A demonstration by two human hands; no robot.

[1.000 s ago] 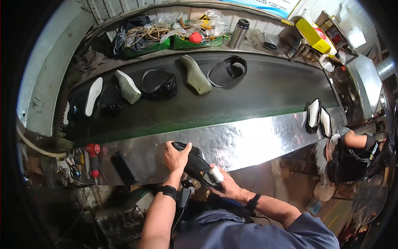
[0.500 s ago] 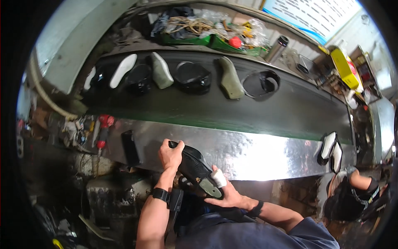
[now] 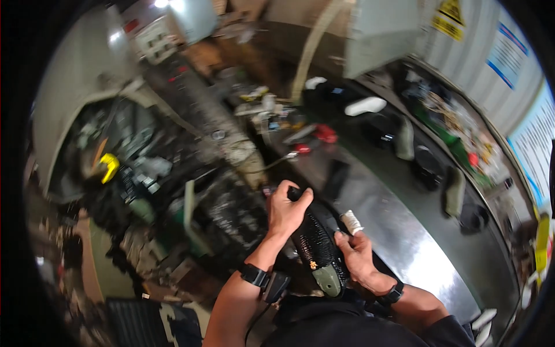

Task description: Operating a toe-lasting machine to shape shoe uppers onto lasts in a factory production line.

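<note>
A black shoe (image 3: 317, 243) with a textured upper and a small gold ornament is held before my body, near the metal bench edge. A grey-green shoe last (image 3: 328, 281) shows at its nearer end. My left hand (image 3: 286, 211) is closed round the far end, thumb over the edge. Along the shoe's right side, my right hand (image 3: 363, 260) grips with thumb and bent fingers. A white wrapping (image 3: 350, 221) covers one of its fingers. Both wrists wear black bands.
Right of me runs a shiny metal bench top (image 3: 399, 234). Beyond it a dark belt (image 3: 370, 136) carries black shoe pieces, a white sole-shaped piece (image 3: 365, 106) and green lasts (image 3: 455, 191). A red-handled tool (image 3: 325, 133) lies at the bench's far end. Clutter covers the left side.
My view has swung left, so the bench and belt now lie to the right. My right hand has moved from the shoe's near end up along its side. The left keeps its hold.
</note>
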